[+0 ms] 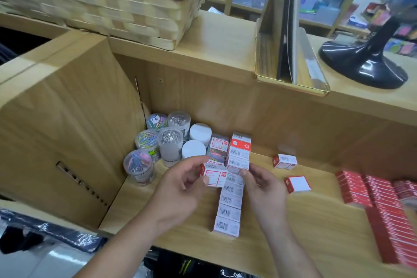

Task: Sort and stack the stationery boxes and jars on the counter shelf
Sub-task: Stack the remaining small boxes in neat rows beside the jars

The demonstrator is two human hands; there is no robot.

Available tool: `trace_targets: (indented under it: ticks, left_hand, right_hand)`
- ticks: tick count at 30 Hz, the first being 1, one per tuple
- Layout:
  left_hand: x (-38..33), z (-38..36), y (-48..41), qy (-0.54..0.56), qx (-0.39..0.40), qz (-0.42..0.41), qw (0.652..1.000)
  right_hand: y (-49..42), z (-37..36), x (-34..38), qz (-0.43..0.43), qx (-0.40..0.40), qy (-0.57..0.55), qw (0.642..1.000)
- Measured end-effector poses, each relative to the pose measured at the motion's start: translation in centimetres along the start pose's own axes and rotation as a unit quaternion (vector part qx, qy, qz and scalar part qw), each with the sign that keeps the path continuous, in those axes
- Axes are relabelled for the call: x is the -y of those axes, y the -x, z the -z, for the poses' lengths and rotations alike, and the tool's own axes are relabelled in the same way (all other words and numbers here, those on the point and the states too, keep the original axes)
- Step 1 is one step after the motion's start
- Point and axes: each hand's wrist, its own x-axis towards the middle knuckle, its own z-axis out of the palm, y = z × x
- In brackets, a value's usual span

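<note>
**Small box held over the row, counter shelf**

Left hand: thumb and curled fingers pinch a small red-and-white box, held just above the shelf at the left edge of the box row.

Right hand: fingers loosely curled, thumb tip against the lower corner of a stacked box near the row's far end. Cannot tell whether it grips the box or only touches it.

The row runs from the shelf's front edge back toward the rear wall, barcode faces up; at the far end the boxes stand stacked higher.

Clear jars of paper clips, some coloured, some silver, cluster in the back left corner. Two white-lidded jars sit between them and the row.

Right of the row, well apart from it, lie two loose boxes, one nearer the wall, one nearer the front. Farther right, flat red boxes lie packed side by side.

On the counter top above: a woven basket, a gold-edged display stand and the black foot of a globe.
</note>
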Motion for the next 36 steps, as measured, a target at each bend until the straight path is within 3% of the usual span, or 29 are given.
trace_targets:
  ticks: [4, 8, 10, 13, 17, 23, 26, 32, 36]
  left_hand:
    - [0.3, -0.7, 0.1, 0.015, -0.007, 0.008, 1.000]
    - [0.3, -2.1, 0.3, 0.038, 0.018, 0.000, 0.999]
    - [0.4, -2.8, 0.4, 0.029, 0.033, -0.010, 0.999]
    - [0.5, -3.3, -0.1, -0.019, 0.040, -0.040, 0.998]
    - [0.1, -3.2, -1.2, -0.176, 0.034, -0.105, 0.978]
    - [0.5, -2.1, -3.4, -0.287, 0.017, -0.083, 0.954]
    - [-0.1, -1.9, -4.6, -0.297, 0.016, -0.071, 0.952]
    - [-0.6, -3.2, -5.9, -0.250, 0.102, -0.054, 0.961]
    - [0.2, -3.8, -5.8, -0.244, 0.077, -0.068, 0.964]
  right_hand:
    - [1.2, 1.1, 0.9, 0.022, -0.022, -0.019, 0.999]
    - [2.7, 1.8, 2.4, 0.013, 0.126, -0.055, 0.990]
    - [2.7, 2.0, 2.4, 0.008, 0.154, -0.055, 0.986]
    - [2.0, 2.5, 1.8, 0.015, 0.127, -0.046, 0.991]
    - [0.8, 2.3, 0.9, 0.027, 0.053, -0.005, 0.998]
    - [0.5, 1.0, -0.4, 0.010, 0.021, 0.031, 0.999]
    - [0.8, 0.6, -0.4, 0.009, 0.026, 0.030, 0.999]
    - [0.7, 0.7, -0.1, 0.011, 0.034, 0.057, 0.998]
    - [1.0, 0.6, 0.0, 0.020, 0.042, 0.092, 0.995]
